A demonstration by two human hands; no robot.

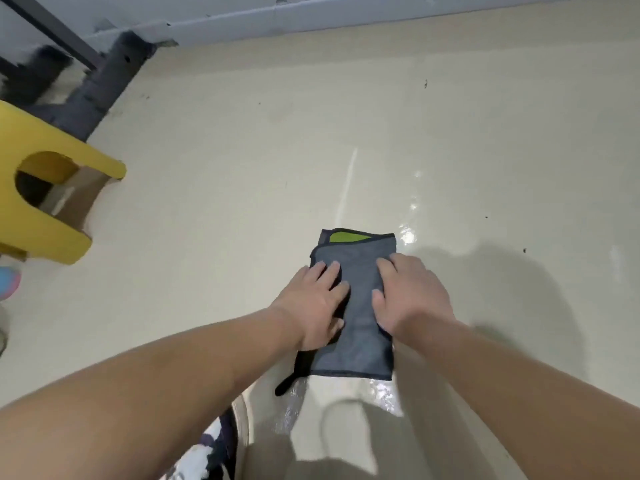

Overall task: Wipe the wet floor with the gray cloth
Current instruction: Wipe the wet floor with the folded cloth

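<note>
A folded gray cloth (358, 327) with dark edging and a green patch at its far end lies flat on the cream floor (242, 209). My left hand (313, 303) presses on the cloth's left edge, fingers spread. My right hand (408, 296) presses on its right side, fingers bent down onto the fabric. Wet glossy film (410, 233) shines on the floor just beyond and right of the cloth. More water (381, 393) glistens below the cloth's near edge.
A yellow plastic stool (45, 188) stands at the left. Dark metal frame legs (104, 84) rise at the upper left by the gray wall base (346, 15). A patterned shoe (207, 455) shows at the bottom.
</note>
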